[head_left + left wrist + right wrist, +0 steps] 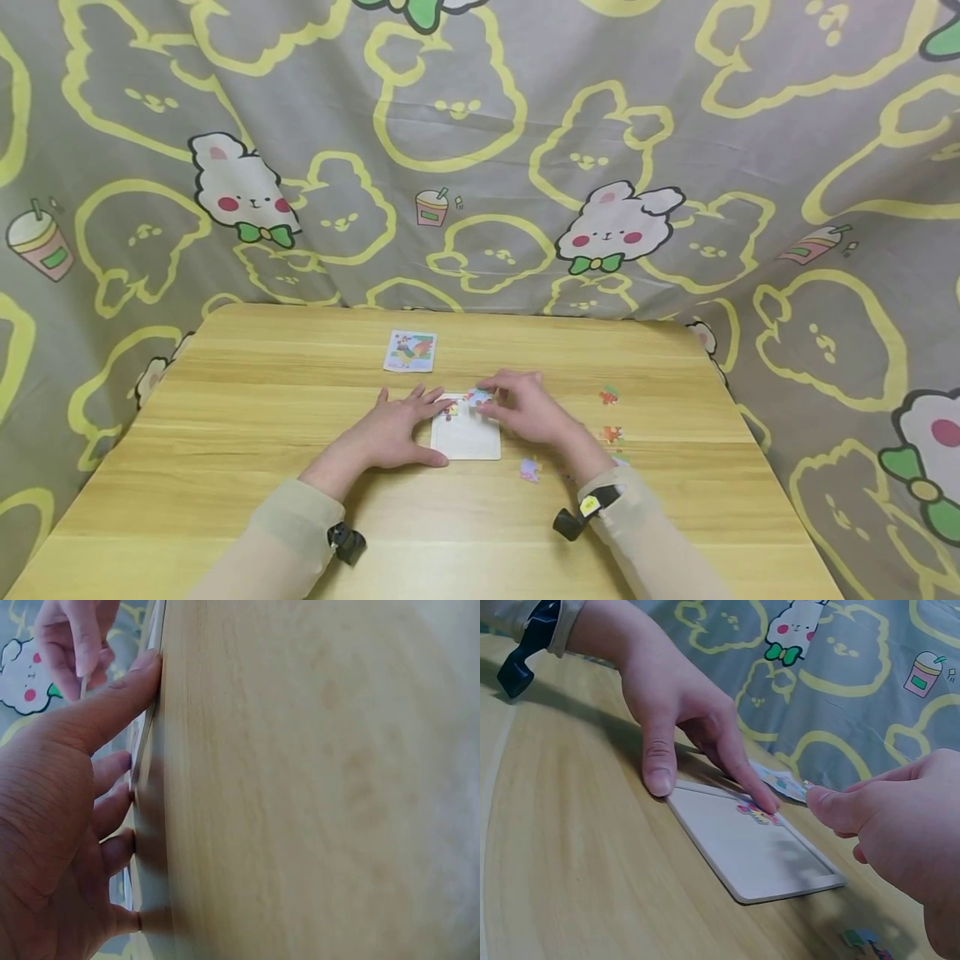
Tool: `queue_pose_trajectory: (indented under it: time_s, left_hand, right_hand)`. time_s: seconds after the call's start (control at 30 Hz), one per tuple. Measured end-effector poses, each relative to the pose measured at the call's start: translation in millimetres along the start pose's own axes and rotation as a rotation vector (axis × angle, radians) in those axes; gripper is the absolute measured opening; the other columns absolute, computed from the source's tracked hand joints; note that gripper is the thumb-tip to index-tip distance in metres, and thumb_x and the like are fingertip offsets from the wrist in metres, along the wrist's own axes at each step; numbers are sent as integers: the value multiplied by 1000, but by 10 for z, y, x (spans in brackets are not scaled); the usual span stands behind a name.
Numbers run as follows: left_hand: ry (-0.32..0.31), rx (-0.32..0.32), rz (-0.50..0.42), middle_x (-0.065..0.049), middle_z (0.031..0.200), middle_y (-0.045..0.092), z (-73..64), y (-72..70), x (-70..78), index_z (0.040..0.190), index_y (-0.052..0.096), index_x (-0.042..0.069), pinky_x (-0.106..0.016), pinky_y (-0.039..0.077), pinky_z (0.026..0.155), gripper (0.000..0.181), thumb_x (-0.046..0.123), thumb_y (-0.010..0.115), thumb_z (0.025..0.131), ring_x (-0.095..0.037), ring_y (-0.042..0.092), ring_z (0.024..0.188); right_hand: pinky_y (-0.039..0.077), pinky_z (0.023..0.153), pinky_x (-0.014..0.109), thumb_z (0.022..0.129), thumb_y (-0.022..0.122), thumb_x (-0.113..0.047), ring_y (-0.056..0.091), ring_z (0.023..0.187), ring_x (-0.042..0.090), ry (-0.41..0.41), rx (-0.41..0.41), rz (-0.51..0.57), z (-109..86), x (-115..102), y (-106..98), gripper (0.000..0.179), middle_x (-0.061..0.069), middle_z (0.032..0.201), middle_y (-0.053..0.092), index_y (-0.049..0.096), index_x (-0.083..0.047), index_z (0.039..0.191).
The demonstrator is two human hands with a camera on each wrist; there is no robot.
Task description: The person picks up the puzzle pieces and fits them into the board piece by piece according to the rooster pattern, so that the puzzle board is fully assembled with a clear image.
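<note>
A white puzzle tray (469, 439) lies flat on the table, with a small colourful jigsaw piece (759, 813) at its far edge. My left hand (397, 429) rests at the tray's left side, fingers spread and fairly straight. Its thumb touches the near left corner, and its index fingertip reaches the piece inside. Over the far right part of the tray, my right hand (528, 407) pinches a blue jigsaw piece (477, 397) between thumb and fingers. In the right wrist view the right hand's own fingers mostly hide that piece.
Several loose jigsaw pieces lie right of the tray, among them an orange one (612, 434) and a purple one (529, 470). A square picture card (410, 351) showing a colourful animal lies behind the tray. A patterned curtain (465, 167) hangs beyond the wooden table (285, 383).
</note>
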State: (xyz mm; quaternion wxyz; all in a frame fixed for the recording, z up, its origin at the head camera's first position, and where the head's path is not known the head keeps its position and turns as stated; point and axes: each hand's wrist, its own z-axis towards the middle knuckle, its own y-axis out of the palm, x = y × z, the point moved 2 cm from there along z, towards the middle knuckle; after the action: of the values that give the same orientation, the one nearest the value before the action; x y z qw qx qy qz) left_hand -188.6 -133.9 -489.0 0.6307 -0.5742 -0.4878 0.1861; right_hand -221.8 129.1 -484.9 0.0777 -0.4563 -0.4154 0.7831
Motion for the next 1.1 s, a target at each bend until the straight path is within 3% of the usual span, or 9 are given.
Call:
queue_pose_trajectory:
  time_s: [0.4, 0.6, 1.1]
  left_hand:
    - [-7, -2, -9, 0, 170, 34, -2, 4, -5, 162, 47, 28, -81, 9, 115, 99, 75, 78, 80, -33, 23, 158]
    - [-8, 2, -5, 0, 170, 34, -3, 5, -6, 162, 47, 29, -82, 9, 115, 99, 75, 77, 80, -33, 23, 158]
    - [6, 4, 22, -1, 170, 35, 6, 2, -5, 163, 46, 29, -83, 11, 114, 99, 77, 75, 81, -35, 25, 157]
  right_hand:
    - [24, 91, 44, 97, 80, -28, 57, 82, 13, 50, -19, 3, 30, 36, 176, 36, -14, 93, 66, 75, -11, 128]
    - [23, 97, 51, 97, 79, -30, 56, 83, 14, 71, -28, -25, 38, 42, 235, 36, -14, 93, 64, 74, -11, 128]
    - [24, 91, 47, 98, 78, -32, 61, 96, 12, 83, -4, -101, 79, 50, 330, 35, -8, 102, 64, 76, -12, 126]
